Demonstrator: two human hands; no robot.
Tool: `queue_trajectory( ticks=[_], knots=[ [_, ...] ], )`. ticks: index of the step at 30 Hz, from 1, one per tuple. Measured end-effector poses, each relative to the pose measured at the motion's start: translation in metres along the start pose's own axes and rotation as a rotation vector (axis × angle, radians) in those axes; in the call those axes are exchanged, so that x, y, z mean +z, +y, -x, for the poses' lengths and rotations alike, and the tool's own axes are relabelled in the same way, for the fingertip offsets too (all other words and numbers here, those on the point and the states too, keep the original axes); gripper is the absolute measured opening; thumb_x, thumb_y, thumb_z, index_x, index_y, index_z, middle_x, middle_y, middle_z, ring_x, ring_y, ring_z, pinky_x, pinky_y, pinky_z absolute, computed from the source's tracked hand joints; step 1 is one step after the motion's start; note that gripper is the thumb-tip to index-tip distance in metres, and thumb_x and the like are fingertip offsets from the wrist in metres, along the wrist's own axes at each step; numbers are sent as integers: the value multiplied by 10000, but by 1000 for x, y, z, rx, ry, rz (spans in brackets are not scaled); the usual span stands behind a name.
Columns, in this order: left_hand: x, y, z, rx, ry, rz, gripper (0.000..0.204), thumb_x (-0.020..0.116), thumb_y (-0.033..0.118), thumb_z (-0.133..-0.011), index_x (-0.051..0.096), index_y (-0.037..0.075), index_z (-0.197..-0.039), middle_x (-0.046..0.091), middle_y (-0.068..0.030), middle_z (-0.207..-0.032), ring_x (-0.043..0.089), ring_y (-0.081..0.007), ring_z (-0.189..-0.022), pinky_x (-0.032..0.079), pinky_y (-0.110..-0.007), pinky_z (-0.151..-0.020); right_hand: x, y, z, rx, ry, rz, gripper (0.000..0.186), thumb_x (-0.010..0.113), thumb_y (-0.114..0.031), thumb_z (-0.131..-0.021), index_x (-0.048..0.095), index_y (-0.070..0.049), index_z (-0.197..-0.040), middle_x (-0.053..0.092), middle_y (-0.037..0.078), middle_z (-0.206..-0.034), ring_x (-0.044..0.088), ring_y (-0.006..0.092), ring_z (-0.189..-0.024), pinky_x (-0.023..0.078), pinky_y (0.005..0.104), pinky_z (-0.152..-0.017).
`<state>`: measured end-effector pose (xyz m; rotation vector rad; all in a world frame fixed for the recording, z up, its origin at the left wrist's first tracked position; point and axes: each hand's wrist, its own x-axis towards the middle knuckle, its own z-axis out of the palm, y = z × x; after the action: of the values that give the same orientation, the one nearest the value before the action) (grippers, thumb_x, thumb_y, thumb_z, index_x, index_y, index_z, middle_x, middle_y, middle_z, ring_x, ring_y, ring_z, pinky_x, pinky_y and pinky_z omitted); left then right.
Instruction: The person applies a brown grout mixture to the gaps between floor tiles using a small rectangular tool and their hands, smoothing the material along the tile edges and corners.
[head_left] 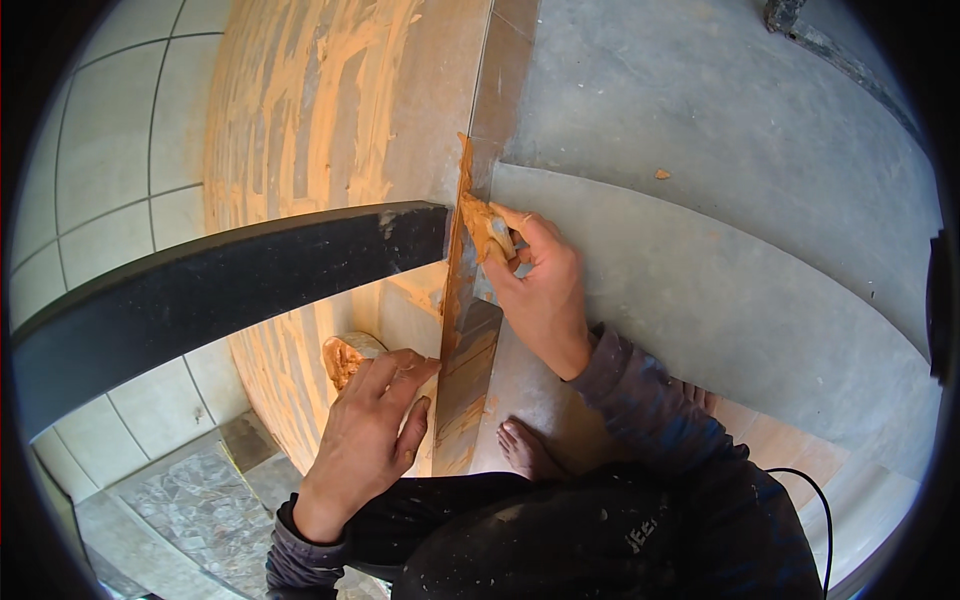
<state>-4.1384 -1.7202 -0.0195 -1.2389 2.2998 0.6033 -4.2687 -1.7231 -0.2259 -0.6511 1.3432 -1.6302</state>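
Observation:
My right hand pinches a small scraper between thumb and fingers. Orange paste coats the scraper, which presses on the narrow tiled edge just beyond the end of a black bar. A band of the same paste runs along that edge. Lower left, my left hand holds nothing; its fingers are loosely bent with the thumb apart, and the fingertips reach the edge. Right behind its knuckles stands a round container with orange paste in it, partly hidden by the hand.
The black bar crosses from the left to the edge. Orange streaks cover the wood-look tile surface behind it. Pale wall tiles line the left. A grey floor with a step spreads right; my bare foot is below.

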Motion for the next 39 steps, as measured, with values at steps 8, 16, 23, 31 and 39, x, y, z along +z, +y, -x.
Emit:
queue_trajectory(
  ticks=[8,16,23,31,39],
  knots=[
    [24,26,-51,149,89,-379,363,701,25,-824,640,47,-1181,479,-220,-1493,557,-370,-1152,479,-455,-960,-20,6,-3,-151,12,110,426,699,19,-821,654,29,-1244,693,172,-1102,640,315,-966,554,366,-743],
    [72,25,-105,152,126,-953,299,672,164,-809,582,36,-1063,305,-217,-1653,475,-294,-1231,361,-396,-880,-77,-9,-17,51,58,-97,442,696,39,-803,667,19,-1243,695,152,-1065,645,253,-845,548,328,-702],
    [79,51,-149,119,165,-1079,190,565,201,-921,640,74,-1040,351,-185,-1651,442,-227,-1223,326,-331,-887,-117,-9,-37,77,87,-158,442,700,50,-796,670,19,-1236,697,136,-1050,647,212,-811,553,310,-679],
    [86,65,-155,68,85,-1327,304,541,257,-899,661,118,-1141,385,-134,-1643,394,-205,-1331,251,-374,-996,-133,-1,-47,70,32,-137,447,658,90,-857,638,35,-1300,704,64,-1089,633,65,-804,532,231,-669],
    [91,76,-146,99,-12,-1490,398,598,344,-933,602,64,-1216,385,-169,-1627,303,-245,-1493,265,-371,-1079,-140,-1,-46,144,32,-184,411,710,28,-796,671,24,-1204,688,160,-994,657,240,-789,550,332,-695]
  ],
)
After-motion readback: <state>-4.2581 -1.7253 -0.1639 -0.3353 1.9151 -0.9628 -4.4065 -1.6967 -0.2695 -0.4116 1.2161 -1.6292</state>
